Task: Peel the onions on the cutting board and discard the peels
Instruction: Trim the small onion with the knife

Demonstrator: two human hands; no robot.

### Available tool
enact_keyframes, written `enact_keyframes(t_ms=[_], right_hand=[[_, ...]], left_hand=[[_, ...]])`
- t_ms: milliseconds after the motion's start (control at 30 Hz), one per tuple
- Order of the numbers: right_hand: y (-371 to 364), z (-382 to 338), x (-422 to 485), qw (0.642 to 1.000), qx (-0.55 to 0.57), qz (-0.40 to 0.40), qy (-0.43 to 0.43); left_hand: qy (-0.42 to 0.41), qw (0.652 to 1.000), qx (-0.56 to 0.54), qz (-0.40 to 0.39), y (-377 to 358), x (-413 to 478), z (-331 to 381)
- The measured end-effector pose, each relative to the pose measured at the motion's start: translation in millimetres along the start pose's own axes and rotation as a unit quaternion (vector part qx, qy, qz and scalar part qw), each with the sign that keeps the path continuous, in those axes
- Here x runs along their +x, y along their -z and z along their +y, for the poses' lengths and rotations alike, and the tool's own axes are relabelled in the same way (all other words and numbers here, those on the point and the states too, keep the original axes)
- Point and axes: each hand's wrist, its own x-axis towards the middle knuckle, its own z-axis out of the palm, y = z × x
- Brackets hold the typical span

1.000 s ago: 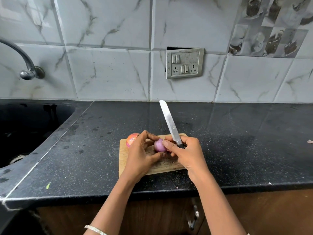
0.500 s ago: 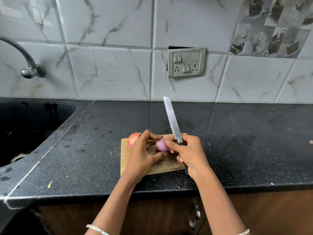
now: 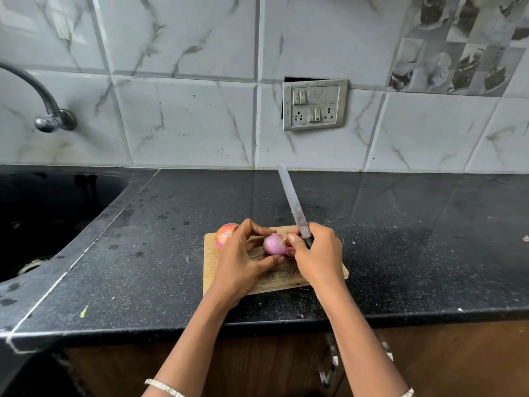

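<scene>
Countertop [image 3: 400, 239] right of cutting board [image 3: 211, 270] lies open (sink [image 3: 51, 219] bounds left); raised knife [image 3: 293, 204] obstructs behind.

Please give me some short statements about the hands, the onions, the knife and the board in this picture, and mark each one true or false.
1. The left hand holds the purple onion over the cutting board. True.
2. The knife lies flat on the counter. False: the right hand grips its handle, blade pointing up and away.
3. A second onion with its orange skin on sits at the board's far left corner. True.
4. The cutting board is inside the sink. False: it rests on the black counter.
</scene>
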Motion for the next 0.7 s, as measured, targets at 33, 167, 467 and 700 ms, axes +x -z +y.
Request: enact_keyframes(t_ms=[33, 167, 467, 700], right_hand=[[1, 1, 0, 1.0, 0.016, -0.008, -0.005], [7, -1, -4, 0.99, 0.124, -0.06, -0.006], [7, -10, -10, 0.956, 0.268, -0.103, -0.059], [9, -8, -5, 0.94, 0.298, -0.139, -0.092]], left_hand=[[0.003, 1.0, -0.003, 0.002, 0, 0, 0], [0.002, 1.0, 0.002, 0.006, 0, 1, 0], [0.006, 1.0, -0.012, 0.004, 0, -1, 1], [0.013, 1.0, -0.011, -0.005, 2, 1, -2]])
